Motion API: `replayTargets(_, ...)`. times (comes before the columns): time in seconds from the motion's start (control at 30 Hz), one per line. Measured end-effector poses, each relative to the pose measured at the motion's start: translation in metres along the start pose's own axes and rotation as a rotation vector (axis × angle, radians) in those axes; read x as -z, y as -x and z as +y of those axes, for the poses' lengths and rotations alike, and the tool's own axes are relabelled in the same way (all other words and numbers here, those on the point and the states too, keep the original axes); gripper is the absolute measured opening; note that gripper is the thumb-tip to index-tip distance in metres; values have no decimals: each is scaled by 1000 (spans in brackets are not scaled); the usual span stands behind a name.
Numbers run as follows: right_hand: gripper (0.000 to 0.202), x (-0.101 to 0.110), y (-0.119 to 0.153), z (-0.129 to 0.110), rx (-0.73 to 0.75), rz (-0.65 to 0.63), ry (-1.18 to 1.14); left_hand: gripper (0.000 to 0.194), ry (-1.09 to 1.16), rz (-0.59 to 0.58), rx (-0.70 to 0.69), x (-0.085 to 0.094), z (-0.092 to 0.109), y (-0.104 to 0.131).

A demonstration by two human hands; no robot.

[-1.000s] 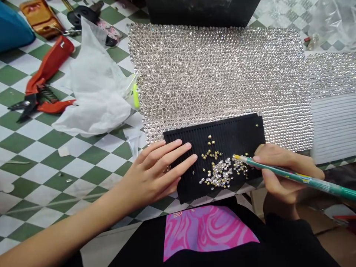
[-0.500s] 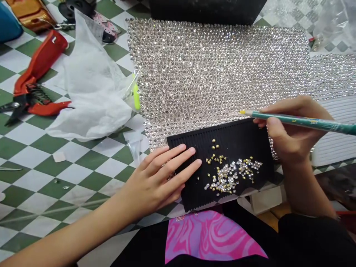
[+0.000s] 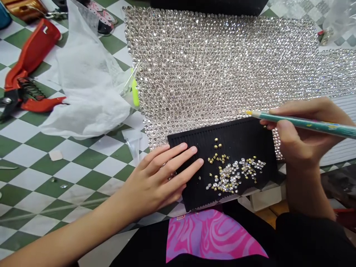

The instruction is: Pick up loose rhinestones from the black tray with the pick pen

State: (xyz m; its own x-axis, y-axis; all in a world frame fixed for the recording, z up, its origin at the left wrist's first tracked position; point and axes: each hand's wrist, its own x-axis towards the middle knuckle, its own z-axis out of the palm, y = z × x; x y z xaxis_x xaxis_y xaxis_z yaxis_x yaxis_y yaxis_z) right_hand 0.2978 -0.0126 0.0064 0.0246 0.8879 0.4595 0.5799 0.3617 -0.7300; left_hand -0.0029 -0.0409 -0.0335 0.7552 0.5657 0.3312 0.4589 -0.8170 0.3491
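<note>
My left hand (image 3: 167, 174) lies with fingers stretched over the left end of a black ridged tray (image 3: 191, 196). Loose rhinestones (image 3: 228, 176), some clear side up and some gold side up, are scattered on the tray. In my right hand (image 3: 303, 137) is a green pencil (image 3: 311, 124), pinched between thumb and fingers. Its yellow tip hovers at or touches the lower rows of a wide rhinestone-covered sheet (image 3: 222, 63); contact cannot be made out. The tray overlaps the sheet's near edge.
Red-handled pruning shears (image 3: 33, 52) and a crumpled white plastic bag (image 3: 86, 89) lie to the left on the checkered table (image 3: 97, 181). A yellow-green stick (image 3: 135, 92) sits by the sheet's left edge. A black box (image 3: 208, 6) stands at the back.
My right hand and the pencil have shifted slightly right along the sheet's lower rows. My left hand stays on the tray. The view has tilted a little, moving the background up and left.
</note>
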Motion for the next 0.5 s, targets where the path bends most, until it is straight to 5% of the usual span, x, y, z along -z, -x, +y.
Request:
replayTargets(0.27,46,19,33,-35,75,-417,-149,44,0,-3,17,0,3,0)
replayTargets(0.5,47,13,48,-30,153,-422,-209,41,15,-14,52,2,7,-1)
